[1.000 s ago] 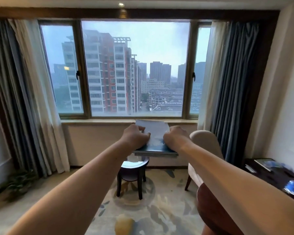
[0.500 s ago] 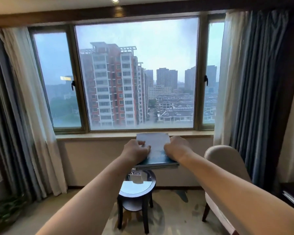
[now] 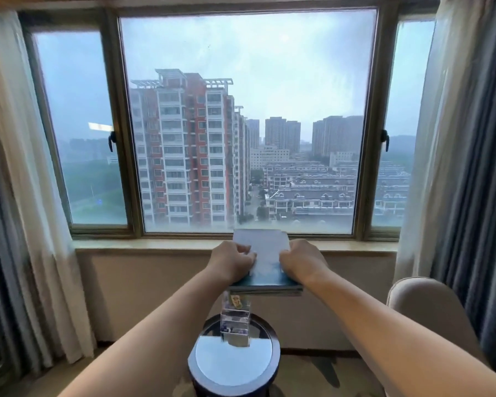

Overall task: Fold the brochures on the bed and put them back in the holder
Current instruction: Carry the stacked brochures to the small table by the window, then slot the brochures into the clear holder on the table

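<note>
L hand [image 3: 232, 260] & R hand [image 3: 301, 262] pinch the brochure stack [image 3: 265, 252] by its sides, flat in mid-air, w/ the holder [image 3: 235, 319] below the grip on the side table [image 3: 235, 368]; risk: any slack in the pinch fans the sheets & they miss the slot.

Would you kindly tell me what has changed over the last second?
The person has stepped toward the round table, bringing the brochures closer to the clear holder on it. The left hand and right hand still grip the stack's sides; nothing was let go.
</note>
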